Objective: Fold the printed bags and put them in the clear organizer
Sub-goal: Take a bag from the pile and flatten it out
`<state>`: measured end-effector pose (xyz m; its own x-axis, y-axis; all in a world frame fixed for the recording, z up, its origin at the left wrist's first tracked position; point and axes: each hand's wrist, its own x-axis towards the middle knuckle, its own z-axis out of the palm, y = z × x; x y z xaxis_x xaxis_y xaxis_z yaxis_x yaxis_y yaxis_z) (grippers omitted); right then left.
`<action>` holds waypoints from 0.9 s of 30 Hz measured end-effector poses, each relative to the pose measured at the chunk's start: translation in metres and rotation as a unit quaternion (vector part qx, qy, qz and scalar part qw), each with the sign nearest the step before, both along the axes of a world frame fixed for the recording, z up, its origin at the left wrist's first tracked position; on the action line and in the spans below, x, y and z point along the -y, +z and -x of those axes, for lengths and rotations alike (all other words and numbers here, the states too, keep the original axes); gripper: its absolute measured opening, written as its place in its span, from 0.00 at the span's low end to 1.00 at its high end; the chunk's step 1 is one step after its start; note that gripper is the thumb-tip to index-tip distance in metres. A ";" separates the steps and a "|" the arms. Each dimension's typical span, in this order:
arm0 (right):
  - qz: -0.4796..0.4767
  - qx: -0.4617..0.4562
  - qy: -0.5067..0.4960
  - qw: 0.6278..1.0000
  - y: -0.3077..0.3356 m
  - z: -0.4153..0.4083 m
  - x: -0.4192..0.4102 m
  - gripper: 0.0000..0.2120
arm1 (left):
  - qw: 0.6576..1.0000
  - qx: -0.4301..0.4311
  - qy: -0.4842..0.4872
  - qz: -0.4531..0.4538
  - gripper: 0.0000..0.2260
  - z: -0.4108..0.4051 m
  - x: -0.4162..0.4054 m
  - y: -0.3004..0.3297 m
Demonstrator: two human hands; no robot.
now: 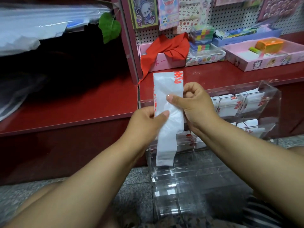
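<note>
Organizer (189, 183) sits on the floor right in front of the person, clear acrylic, leaning against the red counter (82, 104). Near compartments look vacant; the far ones on the right hold folded bags (230, 106).

Above it, both hands hold one bag (167, 102) upright as a narrow strip, white with red print. Left hand (148, 119) pinches the left edge, thumb on the front. Right hand (195, 102) is curled round the right edge, thumb across the front a bit higher. The tail hangs loose below the hands, in front of the organizer.

Step looks like the crosswise fold, strip already narrowed. To do it well:
- squeeze the air out first, thin film will spring back
- bring the tail up to meet the top edge, keep the sides flush
- crease with the thumbs, keep the pinch until it's in a slot
- match the size of the ones already stowed

Further back: red cloth (166, 48), pink trays (263, 55), pegboard (230, 18) with sticker packs.
</note>
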<state>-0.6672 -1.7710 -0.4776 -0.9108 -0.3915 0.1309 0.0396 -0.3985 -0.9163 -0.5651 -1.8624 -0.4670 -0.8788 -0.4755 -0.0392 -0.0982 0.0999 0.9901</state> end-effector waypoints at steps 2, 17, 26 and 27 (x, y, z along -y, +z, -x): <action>-0.041 -0.010 -0.006 0.999 0.001 0.002 -0.001 0.16 | 0.999 -0.023 0.029 0.009 0.04 -0.002 0.004 0.000; -0.114 0.156 0.316 0.929 -0.001 -0.012 -0.007 0.37 | 0.991 -0.069 0.076 -0.085 0.04 -0.001 0.023 0.006; -0.090 0.086 0.215 0.969 -0.003 -0.014 -0.007 0.07 | 0.999 -0.005 0.029 -0.028 0.10 -0.009 0.019 -0.003; -0.084 0.079 0.208 0.971 -0.003 -0.014 -0.007 0.08 | 0.999 -0.001 0.033 -0.035 0.05 -0.009 0.017 -0.002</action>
<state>-0.6531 -1.7638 -0.4809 -0.6735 -0.7332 -0.0939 0.3097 -0.1645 -0.9365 -0.5563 -1.8795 -0.4692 -0.8456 -0.5288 -0.0727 -0.1000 0.0230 0.9947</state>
